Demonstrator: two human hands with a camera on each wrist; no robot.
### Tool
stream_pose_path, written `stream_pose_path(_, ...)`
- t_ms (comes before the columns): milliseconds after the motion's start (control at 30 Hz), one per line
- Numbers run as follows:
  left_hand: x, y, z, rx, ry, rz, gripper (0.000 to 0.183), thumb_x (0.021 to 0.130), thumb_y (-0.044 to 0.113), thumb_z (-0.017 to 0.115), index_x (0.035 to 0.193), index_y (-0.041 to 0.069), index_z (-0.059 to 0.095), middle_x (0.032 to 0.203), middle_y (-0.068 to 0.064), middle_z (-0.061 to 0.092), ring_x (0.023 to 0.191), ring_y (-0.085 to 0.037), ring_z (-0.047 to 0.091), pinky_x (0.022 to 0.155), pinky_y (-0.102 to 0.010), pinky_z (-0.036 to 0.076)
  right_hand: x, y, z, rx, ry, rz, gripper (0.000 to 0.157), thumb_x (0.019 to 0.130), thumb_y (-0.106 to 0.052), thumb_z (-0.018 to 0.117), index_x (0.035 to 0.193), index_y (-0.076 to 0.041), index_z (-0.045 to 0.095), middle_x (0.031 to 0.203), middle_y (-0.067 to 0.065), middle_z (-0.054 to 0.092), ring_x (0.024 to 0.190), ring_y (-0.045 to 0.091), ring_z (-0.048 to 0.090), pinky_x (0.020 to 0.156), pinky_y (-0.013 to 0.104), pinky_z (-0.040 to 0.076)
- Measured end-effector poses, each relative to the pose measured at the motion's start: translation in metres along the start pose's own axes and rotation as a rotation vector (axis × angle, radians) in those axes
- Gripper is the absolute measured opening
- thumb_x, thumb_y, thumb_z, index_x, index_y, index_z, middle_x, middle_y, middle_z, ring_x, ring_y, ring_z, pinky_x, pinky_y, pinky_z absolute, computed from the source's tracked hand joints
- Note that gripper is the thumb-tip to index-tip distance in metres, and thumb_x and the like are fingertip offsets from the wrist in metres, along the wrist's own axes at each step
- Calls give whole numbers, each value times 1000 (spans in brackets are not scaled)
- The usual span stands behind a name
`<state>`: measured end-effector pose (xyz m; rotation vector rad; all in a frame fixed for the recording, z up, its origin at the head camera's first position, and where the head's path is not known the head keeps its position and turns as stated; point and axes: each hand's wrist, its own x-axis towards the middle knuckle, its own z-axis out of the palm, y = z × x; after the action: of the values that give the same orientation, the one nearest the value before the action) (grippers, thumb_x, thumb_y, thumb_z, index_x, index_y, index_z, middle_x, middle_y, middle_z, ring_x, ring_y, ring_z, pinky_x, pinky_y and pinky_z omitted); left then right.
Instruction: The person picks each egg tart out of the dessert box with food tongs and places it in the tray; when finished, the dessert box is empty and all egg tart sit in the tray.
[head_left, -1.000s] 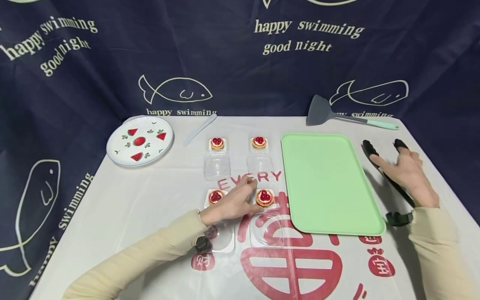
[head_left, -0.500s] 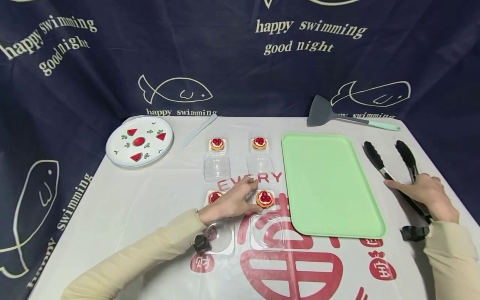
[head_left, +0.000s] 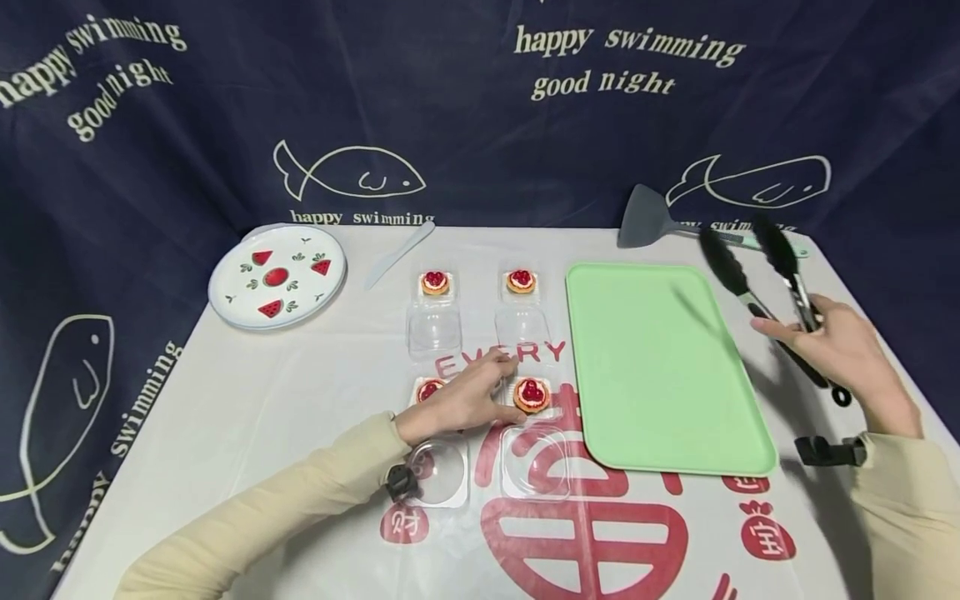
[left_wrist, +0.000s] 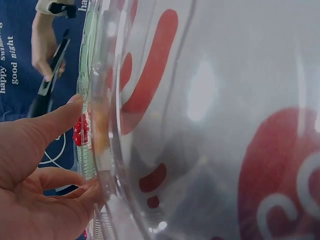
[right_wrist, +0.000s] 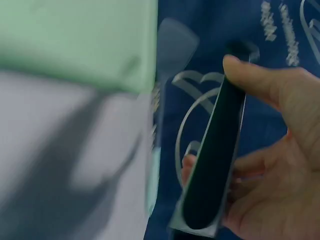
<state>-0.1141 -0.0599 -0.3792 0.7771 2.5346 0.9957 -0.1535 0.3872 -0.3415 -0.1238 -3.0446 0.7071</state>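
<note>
A berry-topped tart point(head_left: 531, 395) sits in an open clear plastic box point(head_left: 536, 463), lid folded toward me. My left hand point(head_left: 461, 400) holds this box by its edges, thumb at the near side and fingers at the far side. In the left wrist view, the lid fills most of the frame and the tart point(left_wrist: 80, 131) shows between thumb and fingers. Black-tipped metal tongs point(head_left: 723, 262) are raised above the table, gripped by my right hand point(head_left: 851, 350), their arms spread. The right wrist view shows the tongs' handle point(right_wrist: 215, 155) between thumb and fingers.
Right of the boxes lies a green tray point(head_left: 667, 367). Behind it is a grey spatula point(head_left: 642, 218). Two boxed tarts point(head_left: 435, 283) stand farther back; another tart point(head_left: 430, 390) is partly behind the left hand. A plate point(head_left: 300, 296) and pale knife point(head_left: 401, 253) lie back left.
The right hand first slides back along the tongs on the table, then lifts them, and their tips now point up and farther back. The left hand stays at the box.
</note>
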Motion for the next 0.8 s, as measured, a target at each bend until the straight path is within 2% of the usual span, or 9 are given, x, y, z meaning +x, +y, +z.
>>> stream_pose_path(67,0,0,-1,-2,1,1,76,76,22,84,136,-11,49,139,-23,49,126,-33,49,108,-42,41,0,-16,-1,14,-20,-101,47,86,-43,71,103,-2,56,76,11,52,59,17,45,47,31,35)
stream_pose_path(100,0,0,-1,-6,1,0,76,77,22,84,136,-11,49,139,-23,49,126,-33,49,108,-42,41,0,-23,-2,24,-46,-154,50,86,-40,73,114,-2,57,83,14,57,63,19,48,51,29,37)
stream_pose_path(167,0,1,-2,-9,1,1,75,77,22,84,135,-11,50,139,-23,49,128,-34,48,109,-43,40,-2,-38,0,36,-104,-269,65,82,-32,78,134,-3,52,104,20,62,81,24,57,63,23,41)
stream_pose_path(233,-1,0,-1,-13,0,2,74,77,22,83,135,-10,50,140,-23,49,130,-35,47,111,-43,38,-5,-53,3,43,-166,-382,82,78,-27,82,146,-1,42,126,24,57,105,32,57,80,15,39)
stream_pose_path(300,-1,-1,-1,-15,-3,-1,76,77,22,83,136,-11,49,141,-23,48,132,-35,45,112,-43,37,-8,-68,8,33,-208,-484,84,74,-26,85,145,-3,45,139,23,51,123,38,48,92,12,31)
stream_pose_path(367,-1,-2,-1,-15,-8,-4,77,78,23,83,137,-11,47,143,-24,46,134,-36,43,114,-43,34,-11,-82,14,13,-230,-559,84,71,-28,87,142,-4,48,137,20,54,126,38,48,98,19,35)
stream_pose_path(467,0,-2,0,-13,-23,-14,80,79,23,82,140,-11,43,146,-24,43,135,-35,41,115,-42,33,-15,-99,19,-34,-251,-676,82,70,-32,88,139,-5,53,131,14,60,119,30,56,94,29,43)
stream_pose_path(667,0,-2,-2,6,-28,-17,83,79,24,82,142,-11,40,146,-24,42,133,-35,43,114,-41,34,-16,-119,26,-72,-294,-865,72,71,-38,87,128,-2,63,123,5,66,103,16,65,90,16,48)
stream_pose_path(800,-1,-3,-1,8,-32,-15,85,79,24,81,143,-11,37,142,-23,45,126,-32,48,110,-39,40,-16,-126,29,-108,-329,-914,64,72,-35,86,122,-1,66,118,6,69,100,17,67,83,34,57)
